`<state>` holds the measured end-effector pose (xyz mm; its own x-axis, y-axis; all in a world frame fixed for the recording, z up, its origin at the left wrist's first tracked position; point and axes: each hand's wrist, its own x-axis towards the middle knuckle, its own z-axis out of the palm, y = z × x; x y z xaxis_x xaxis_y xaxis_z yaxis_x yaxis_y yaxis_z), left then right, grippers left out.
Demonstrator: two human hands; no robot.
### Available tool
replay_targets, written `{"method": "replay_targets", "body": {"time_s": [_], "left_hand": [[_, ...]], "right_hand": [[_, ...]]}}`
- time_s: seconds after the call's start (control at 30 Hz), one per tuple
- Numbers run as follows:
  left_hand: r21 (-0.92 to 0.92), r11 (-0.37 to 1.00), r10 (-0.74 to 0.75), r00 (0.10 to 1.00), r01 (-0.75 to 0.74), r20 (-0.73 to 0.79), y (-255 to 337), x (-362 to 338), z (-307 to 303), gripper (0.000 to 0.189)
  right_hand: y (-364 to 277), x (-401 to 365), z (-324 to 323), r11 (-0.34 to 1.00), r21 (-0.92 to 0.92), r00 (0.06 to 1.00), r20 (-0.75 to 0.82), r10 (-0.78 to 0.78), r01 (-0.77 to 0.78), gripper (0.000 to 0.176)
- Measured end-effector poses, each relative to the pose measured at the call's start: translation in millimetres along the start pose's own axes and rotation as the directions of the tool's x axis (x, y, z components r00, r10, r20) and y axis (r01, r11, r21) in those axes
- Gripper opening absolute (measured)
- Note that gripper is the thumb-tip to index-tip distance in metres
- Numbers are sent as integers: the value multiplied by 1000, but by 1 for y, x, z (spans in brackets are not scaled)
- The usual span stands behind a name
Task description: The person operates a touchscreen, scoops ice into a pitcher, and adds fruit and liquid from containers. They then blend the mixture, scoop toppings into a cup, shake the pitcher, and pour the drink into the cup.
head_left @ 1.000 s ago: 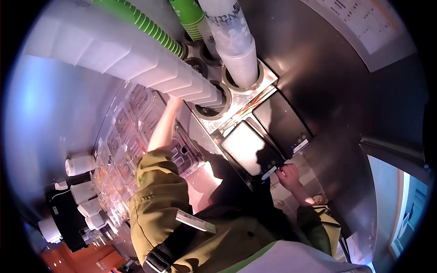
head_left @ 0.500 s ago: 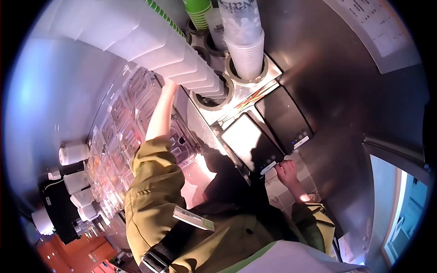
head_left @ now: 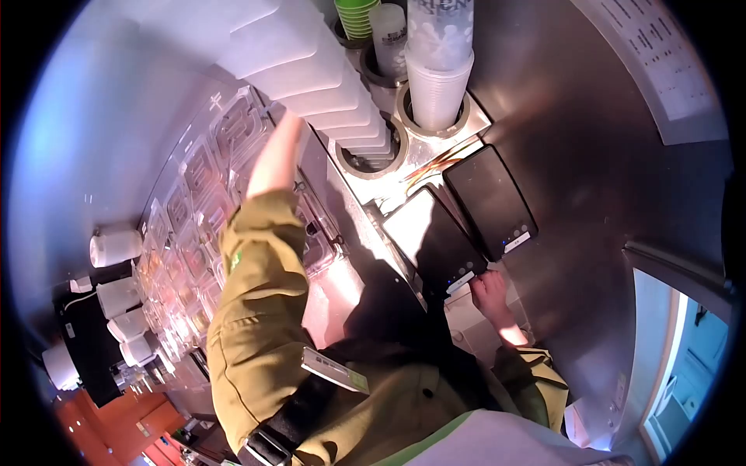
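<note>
My left hand (head_left: 289,132) reaches up beside a tall stack of white squarish tubs (head_left: 342,101). Its fingers are hidden behind the tubs, so what it touches does not show. My right hand (head_left: 489,293), its fingers curled in, is at the lower corner of a black flat device (head_left: 447,256) with small round buttons and a white label. Whatever those fingers hold, if anything, is hidden. A second black device (head_left: 493,202) of the same kind lies alongside, further right.
Clear cups (head_left: 439,85) stand stacked in a metal holder (head_left: 474,124), with green cups (head_left: 357,19) behind. Clear-lidded containers (head_left: 206,175) line the counter on the left. White dispensers (head_left: 116,247) stand at the far left. A printed sheet (head_left: 645,62) hangs upper right.
The view has shifted slightly, so cups and holder sit further right. My left hand is higher and further behind the tubs. My right hand stays by the device's lower corner.
</note>
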<state>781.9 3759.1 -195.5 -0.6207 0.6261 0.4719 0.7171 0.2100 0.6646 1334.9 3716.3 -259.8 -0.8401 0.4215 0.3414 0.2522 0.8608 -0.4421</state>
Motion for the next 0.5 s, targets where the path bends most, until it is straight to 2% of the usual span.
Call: {"method": "replay_targets", "body": {"time_s": [0.07, 0.17, 0.3, 0.37, 0.5], "left_hand": [[-6, 1000, -13, 1000, 13, 14, -2, 21, 0, 50], [-12, 1000, -15, 996, 14, -83, 1, -20, 3, 50], [-53, 997, -70, 980, 62, -185, 10, -23, 23, 50], [-74, 994, -92, 964, 76, -249, 15, -21, 26, 51], [-122, 987, -140, 936, 106, -322, 23, -25, 30, 51]], "right_hand": [[0, 0, 3, 1000, 1, 1000, -4, 15, -15, 13], [0, 1, 6, 1000, 10, 999, -33, 19, -19, 14], [-2, 2, 1, 998, 23, 999, 12, 50, -50, 15], [-3, 3, 3, 998, 63, 999, -27, 29, -27, 17], [-2, 3, 2, 999, -5, 999, 6, 35, -35, 16]]}}
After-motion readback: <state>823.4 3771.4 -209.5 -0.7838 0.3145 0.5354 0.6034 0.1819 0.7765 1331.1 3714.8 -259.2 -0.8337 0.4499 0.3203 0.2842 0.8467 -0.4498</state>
